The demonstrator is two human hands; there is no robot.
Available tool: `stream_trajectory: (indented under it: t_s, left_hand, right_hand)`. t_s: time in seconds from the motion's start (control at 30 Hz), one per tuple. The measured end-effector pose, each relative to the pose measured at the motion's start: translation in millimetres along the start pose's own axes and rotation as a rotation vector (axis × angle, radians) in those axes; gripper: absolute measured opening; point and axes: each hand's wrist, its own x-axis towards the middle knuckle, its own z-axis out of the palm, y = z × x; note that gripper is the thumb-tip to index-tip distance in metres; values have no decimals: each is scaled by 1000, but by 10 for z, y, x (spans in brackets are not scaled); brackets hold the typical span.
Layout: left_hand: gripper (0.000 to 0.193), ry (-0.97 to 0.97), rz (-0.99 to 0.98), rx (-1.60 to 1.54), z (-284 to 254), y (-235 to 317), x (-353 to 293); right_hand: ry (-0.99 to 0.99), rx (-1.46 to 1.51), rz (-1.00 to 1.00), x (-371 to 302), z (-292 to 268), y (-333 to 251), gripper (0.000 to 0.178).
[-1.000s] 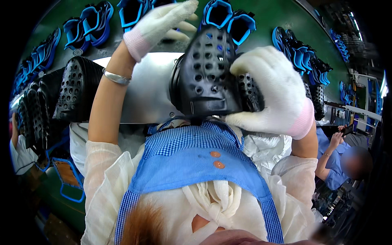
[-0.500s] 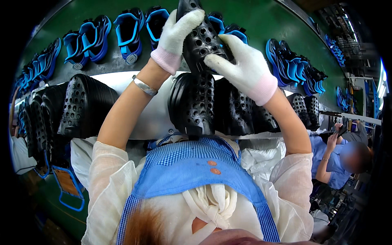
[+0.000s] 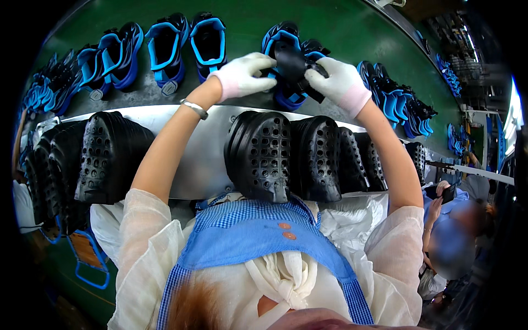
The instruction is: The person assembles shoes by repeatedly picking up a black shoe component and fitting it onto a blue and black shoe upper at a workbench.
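Note:
A black plastic shoe tree (image 3: 290, 60) is tilted over a black-and-blue sports shoe (image 3: 281, 37) on the green conveyor belt; how far it reaches inside is hidden. My right hand (image 3: 338, 82), in a white glove with a pink cuff, is closed on the tree's near right part. My left hand (image 3: 246, 76), gloved alike, is at the left side of the tree and shoe. Its thumb and fingers are spread, the tips close to or touching them. Below my hands, black shoe trees with round holes (image 3: 267, 154) stand stacked in a row on a metal ledge (image 3: 201, 148).
More black-and-blue shoes (image 3: 209, 41) line the green belt (image 3: 242, 14) on both sides. Another stack of perforated shoe trees (image 3: 107, 159) is left of my left forearm. A blue-framed stool (image 3: 88, 253) stands low at left. Another person (image 3: 448, 220) is at the right, holding a dark object.
Both hands came down toward the shoe with the shoe tree, which has turned from upright to tilted. My left hand let go of it and spread its fingers. The shoes shifted slightly left.

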Motion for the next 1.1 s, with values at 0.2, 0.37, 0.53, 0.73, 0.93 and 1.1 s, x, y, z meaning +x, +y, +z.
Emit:
stream_trajectory:
  t_s: [0.2, 0.37, 0.53, 0.73, 0.93, 1.1]
  left_hand:
    - [29, -41, -14, 206, 195, -32, 248]
    - [25, -6, 13, 214, 333, -10, 354]
    - [30, -86, -52, 258, 351, -8, 339]
    - [27, -54, -38, 307, 353, -24, 404]
    - [42, -470, -270, 377, 368, -73, 615]
    - [44, -570, -452, 342, 347, -129, 620]
  right_hand:
    - [-271, -170, -57, 564, -268, 80, 46]
    - [-397, -451, 59, 850, -240, -225, 44]
    - [-362, -547, 123, 954, 266, -357, 34]
    - [-300, -396, 258, 1174, 621, -221, 27]
    - [-354, -329, 163, 1142, 575, -220, 27]
    - [-464, -716, -4, 1102, 595, -402, 22]
